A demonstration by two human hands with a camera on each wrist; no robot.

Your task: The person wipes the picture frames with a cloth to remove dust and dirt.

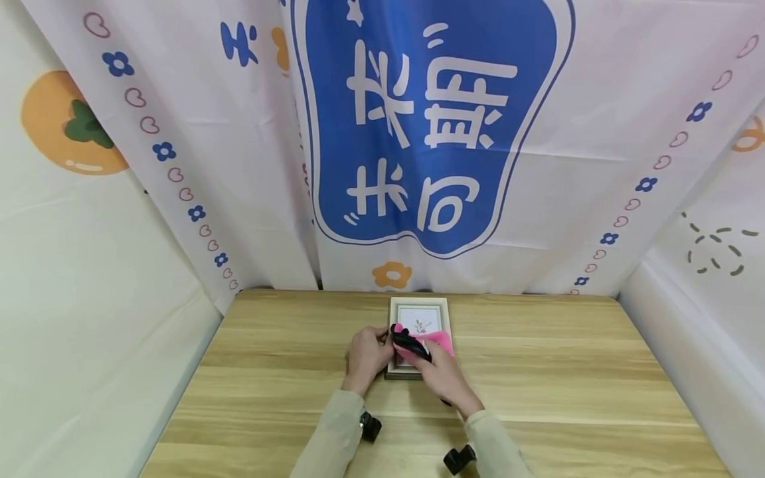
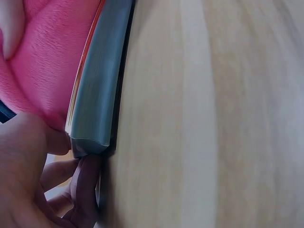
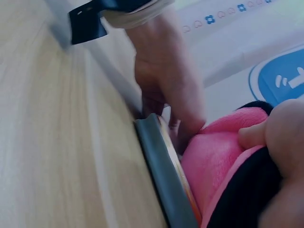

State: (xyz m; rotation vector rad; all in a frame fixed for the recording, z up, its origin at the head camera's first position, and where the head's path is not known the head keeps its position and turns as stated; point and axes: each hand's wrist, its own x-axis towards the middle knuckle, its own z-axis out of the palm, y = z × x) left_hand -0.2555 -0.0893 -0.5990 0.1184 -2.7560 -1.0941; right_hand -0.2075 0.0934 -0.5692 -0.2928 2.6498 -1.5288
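Note:
A picture frame (image 1: 418, 320) with a pale border and a small plant print lies flat on the wooden table. My left hand (image 1: 366, 355) pinches its left edge; in the left wrist view the thumb is above and the fingers (image 2: 88, 185) are curled against the grey-green side (image 2: 97, 95). Bunched in my right hand (image 1: 447, 380) is a pink and black cloth (image 1: 441, 340), lying over the lower part of the frame. Its plush pink face (image 3: 213, 154) is against the frame, with black material (image 3: 249, 190) outside. The cloth hides much of the print.
The light wood-grain table (image 1: 538, 372) extends to both sides of the frame. A white printed curtain (image 1: 251, 166) with a blue sign hangs right behind the table's back edge. White walls (image 1: 89, 299) stand at the sides. Both wrists wear small black cameras (image 1: 370, 427).

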